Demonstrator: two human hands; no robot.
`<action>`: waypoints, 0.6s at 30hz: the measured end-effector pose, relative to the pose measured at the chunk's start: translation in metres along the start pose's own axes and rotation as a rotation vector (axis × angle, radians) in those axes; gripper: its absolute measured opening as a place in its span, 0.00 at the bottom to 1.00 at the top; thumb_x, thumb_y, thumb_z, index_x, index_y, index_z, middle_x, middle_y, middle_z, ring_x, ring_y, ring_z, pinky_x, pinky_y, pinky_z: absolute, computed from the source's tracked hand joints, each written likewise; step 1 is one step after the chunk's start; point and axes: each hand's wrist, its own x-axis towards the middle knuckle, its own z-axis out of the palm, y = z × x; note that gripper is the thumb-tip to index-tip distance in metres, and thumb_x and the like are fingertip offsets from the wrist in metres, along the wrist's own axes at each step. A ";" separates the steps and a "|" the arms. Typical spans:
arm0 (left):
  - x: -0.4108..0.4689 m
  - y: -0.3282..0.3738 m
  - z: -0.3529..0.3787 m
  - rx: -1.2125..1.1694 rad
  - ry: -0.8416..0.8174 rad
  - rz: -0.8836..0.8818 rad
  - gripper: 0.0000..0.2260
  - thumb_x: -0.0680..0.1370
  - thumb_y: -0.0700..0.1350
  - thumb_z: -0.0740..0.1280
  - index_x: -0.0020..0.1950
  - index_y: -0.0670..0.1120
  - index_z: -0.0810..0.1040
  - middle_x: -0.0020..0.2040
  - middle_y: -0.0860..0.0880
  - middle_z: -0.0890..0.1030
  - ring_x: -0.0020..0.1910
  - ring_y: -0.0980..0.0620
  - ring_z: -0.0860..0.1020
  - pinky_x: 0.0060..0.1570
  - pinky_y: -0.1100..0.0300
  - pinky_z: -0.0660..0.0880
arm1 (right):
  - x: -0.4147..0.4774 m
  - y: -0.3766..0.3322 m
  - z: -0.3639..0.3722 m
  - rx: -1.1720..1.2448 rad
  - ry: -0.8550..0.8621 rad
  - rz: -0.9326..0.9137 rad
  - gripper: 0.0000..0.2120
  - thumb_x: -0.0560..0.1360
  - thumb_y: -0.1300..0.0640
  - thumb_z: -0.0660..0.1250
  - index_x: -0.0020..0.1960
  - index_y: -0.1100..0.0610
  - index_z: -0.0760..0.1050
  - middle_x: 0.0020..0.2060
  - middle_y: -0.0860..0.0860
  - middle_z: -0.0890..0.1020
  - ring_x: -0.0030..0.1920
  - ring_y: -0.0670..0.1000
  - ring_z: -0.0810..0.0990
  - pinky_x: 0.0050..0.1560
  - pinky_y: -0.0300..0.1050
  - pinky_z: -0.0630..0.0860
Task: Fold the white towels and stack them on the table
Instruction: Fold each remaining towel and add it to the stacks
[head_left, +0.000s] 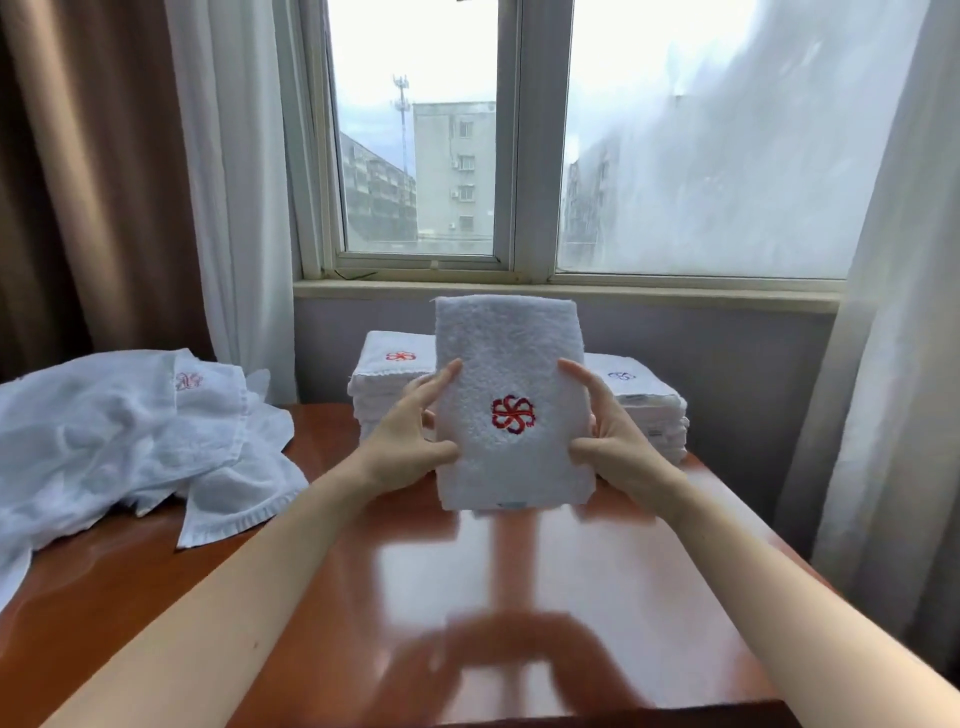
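Folded white terry towel with a red embroidered pinwheel emblem (511, 405) is held upright above the glossy reddish-brown wooden table (519, 597), emblem facing the camera, lower edge just above the tabletop.

Left hand (413, 436) grips the towel's left edge: thumb curled onto the front face low down, fingertips on the front near mid-height. Right hand (613, 434) grips the right edge the same way, thumb low on the front, fingers higher up. Both hands are clamped on the towel, one per side.

Behind the held towel, at the far edge of the table under the window sill (566, 291): left stack of folded white towels (387, 384), top one showing a red emblem; right stack of folded white towels (649, 410), top one showing a blue emblem. The stacks' inner sides are hidden by the held towel.

Loose heap of unfolded white towels (130, 441) lies on the table's left side, well apart from the hands.
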 end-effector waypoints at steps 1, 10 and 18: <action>0.013 0.002 -0.002 0.006 0.005 0.012 0.41 0.67 0.35 0.68 0.75 0.62 0.59 0.71 0.56 0.65 0.47 0.61 0.77 0.47 0.66 0.77 | 0.010 -0.005 -0.005 -0.013 0.019 -0.009 0.46 0.66 0.81 0.52 0.73 0.41 0.64 0.66 0.55 0.76 0.58 0.53 0.82 0.55 0.48 0.79; 0.142 0.005 -0.013 0.112 0.041 0.039 0.40 0.71 0.30 0.68 0.79 0.53 0.59 0.70 0.52 0.64 0.51 0.55 0.76 0.50 0.69 0.77 | 0.116 -0.019 -0.042 -0.163 0.178 -0.049 0.45 0.66 0.77 0.53 0.68 0.34 0.65 0.66 0.54 0.75 0.57 0.65 0.79 0.57 0.62 0.77; 0.215 -0.031 -0.014 0.086 -0.023 -0.067 0.40 0.72 0.31 0.68 0.80 0.51 0.57 0.72 0.50 0.65 0.52 0.55 0.77 0.51 0.67 0.77 | 0.185 0.009 -0.058 -0.174 0.205 0.029 0.43 0.67 0.76 0.54 0.72 0.40 0.63 0.66 0.52 0.73 0.60 0.53 0.79 0.59 0.51 0.79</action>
